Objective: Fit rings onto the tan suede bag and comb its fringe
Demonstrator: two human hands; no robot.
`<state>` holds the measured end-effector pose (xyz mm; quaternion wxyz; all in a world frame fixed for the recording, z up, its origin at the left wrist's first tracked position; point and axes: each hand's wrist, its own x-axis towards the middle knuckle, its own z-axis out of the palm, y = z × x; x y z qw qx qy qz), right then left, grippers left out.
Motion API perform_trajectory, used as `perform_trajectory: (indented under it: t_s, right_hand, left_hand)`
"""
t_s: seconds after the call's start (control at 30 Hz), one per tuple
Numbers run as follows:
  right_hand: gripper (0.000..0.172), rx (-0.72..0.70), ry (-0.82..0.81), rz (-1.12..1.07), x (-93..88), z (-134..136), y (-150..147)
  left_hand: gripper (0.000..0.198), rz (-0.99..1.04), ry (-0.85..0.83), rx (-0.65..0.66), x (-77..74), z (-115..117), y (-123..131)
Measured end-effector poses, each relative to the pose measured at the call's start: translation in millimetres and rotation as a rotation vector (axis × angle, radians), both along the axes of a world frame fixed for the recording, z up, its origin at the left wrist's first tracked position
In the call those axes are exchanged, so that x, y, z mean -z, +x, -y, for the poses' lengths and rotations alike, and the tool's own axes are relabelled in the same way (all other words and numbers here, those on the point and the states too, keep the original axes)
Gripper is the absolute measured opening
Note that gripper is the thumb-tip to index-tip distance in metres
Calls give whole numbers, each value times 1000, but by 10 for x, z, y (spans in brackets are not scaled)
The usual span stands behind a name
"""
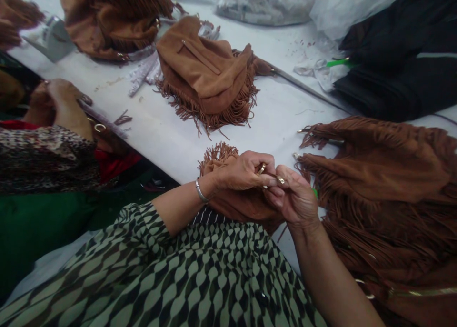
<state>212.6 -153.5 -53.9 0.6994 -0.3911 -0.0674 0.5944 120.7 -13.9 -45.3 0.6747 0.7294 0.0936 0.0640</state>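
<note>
Upper-left bag [107, 29]: one, brown, fringed.
Centre bag [203, 74]: one, brown, slanting zip [202, 56], fringed lower edge.
Near bag [243, 208]: one, soft brown suede look, fringe at upper left; directly beneath both hands, partly hidden.
Left hand [246, 170]: fingers curled closed, pinching small gold-coloured metal piece [281, 180].
Right hand [299, 193]: thumb and fingertips closed on same metal piece.
Right-side bags [392, 165]: at least two, brown, fringed.

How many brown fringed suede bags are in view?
6 at least: front bag beneath the left hand and right hand; middle bag; upper-left bag; far-left bag, cut off; right bag and lower-right bag, overlapping. Others may be hidden there or beside the co-worker.
</note>
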Motion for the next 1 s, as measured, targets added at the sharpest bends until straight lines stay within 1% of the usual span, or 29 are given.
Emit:
perform_trajectory:
  t_s: [0.1, 0.2, 0.3, 0.37, 0.47, 0.53, 0.6, 0.67, 0.77, 0.83, 0.9, 0.97, 1.0]
  right_hand:
    - [31, 14, 9, -6, -59, -53, -5]
    - [29, -27, 0, 10, -88, -80, 30]
    - [29, -54, 8, 68, -95, -112, 77]
    - [27, -19, 12, 97, -88, -148, 98]
    - [24, 85, -26, 93, -64, -209, 103]
    - [22, 121, -57, 81, -46, -235, 96]
    - [21, 119, -63, 77, -37, -244, 88]
    - [20, 104, -64, 84, -35, -239, 83]
    - [21, 118, -84, 146, -37, -226, 84]
    - [24, 139, -88, 218, -35, -219, 88]
    - [25, 144, -81, 302, -29, -215, 89]
    - [26, 145, -73, 389, -25, -213, 85]
    - [26, 148, -72, 430, -24, -214, 80]
  left_hand:
    - [34, 5, -123, -44, 26, 2, -17]
    - [39, -2, -242, -87, 48, 22, -16]
    - [39, 14, -315, -131, 73, 41, 4]
    - [38, 33, -319, -165, 90, 44, 25]
    - [35, 55, -241, -239, 102, 40, 52]
    - [36, 68, -158, -281, 101, 40, 62]
    - [34, 91, -78, -314, 101, 49, 68]
    - [27, 120, 1, -354, 107, 63, 77]
    - [19, 165, 157, -409, 125, 73, 102]
    - [17, 196, 248, -406, 127, 62, 119]
    - [15, 217, 292, -376, 113, 42, 125]
    - [16, 211, 291, -318, 85, 26, 116]
    - [17, 200, 257, -284, 69, 23, 106]
